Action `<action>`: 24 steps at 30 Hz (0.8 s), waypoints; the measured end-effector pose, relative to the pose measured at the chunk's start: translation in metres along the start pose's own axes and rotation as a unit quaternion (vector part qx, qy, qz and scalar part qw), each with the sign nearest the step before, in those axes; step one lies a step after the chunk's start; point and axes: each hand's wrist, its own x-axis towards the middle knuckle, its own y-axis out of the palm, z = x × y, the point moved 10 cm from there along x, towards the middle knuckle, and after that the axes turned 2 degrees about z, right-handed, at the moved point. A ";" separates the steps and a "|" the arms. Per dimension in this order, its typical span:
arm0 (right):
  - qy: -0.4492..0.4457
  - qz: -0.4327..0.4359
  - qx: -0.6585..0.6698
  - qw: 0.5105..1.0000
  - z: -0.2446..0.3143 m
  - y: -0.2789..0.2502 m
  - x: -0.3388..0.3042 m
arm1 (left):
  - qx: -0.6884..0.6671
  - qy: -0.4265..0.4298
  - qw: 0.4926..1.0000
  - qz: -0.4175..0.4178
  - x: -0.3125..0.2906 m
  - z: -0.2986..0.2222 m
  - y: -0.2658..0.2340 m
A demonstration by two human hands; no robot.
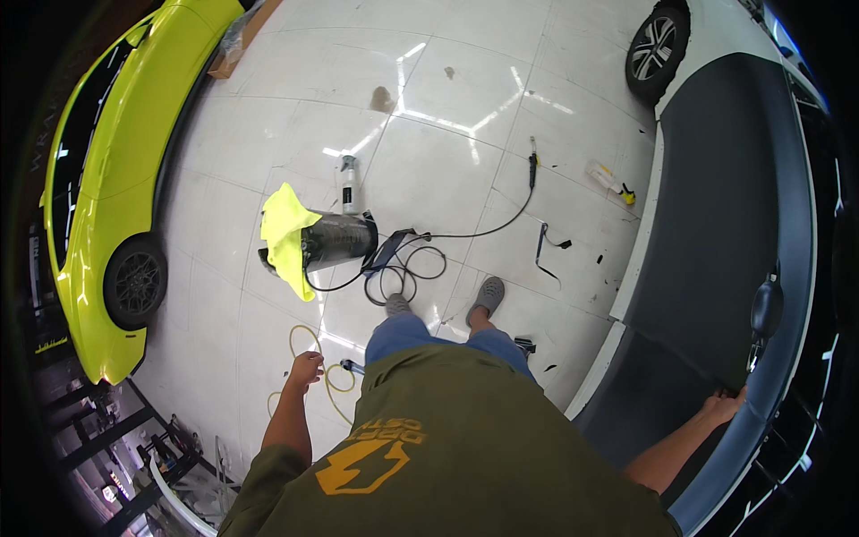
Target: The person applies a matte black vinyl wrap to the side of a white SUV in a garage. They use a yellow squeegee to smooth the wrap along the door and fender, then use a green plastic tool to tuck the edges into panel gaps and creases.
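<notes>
My right hand (721, 408) reaches out to the right and rests against the dark matte grey car door (716, 206), just below its door handle (765, 309). Its thumb and a finger look apart, though some fingertips are hidden against the panel. My left hand (307, 370) hangs at my left side over the floor, its fingers curled together. Whether anything small is in it, I cannot make out. Past it on the floor lies a thin yellow hose (300, 340) in loose loops.
A black cylinder (344, 237) draped with a yellow-green cloth (286, 233) lies ahead of my feet, beside a spray bottle (349, 183). A black cable (488, 233) runs to a torch-like tool (533, 166). Another bottle (608, 179) lies near the door. A bright yellow-green car (125, 170) stands left.
</notes>
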 end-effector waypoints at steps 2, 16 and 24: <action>0.006 -0.011 0.024 1.000 0.004 -0.004 -0.006 | 0.000 0.003 0.999 0.033 0.012 -0.014 0.004; -0.091 0.129 0.007 0.987 0.028 0.166 -0.279 | 0.041 0.250 0.962 0.104 0.078 -0.215 -0.072; -0.111 0.190 -0.035 0.975 0.030 0.220 -0.348 | 0.124 0.452 0.871 0.147 0.015 -0.327 0.012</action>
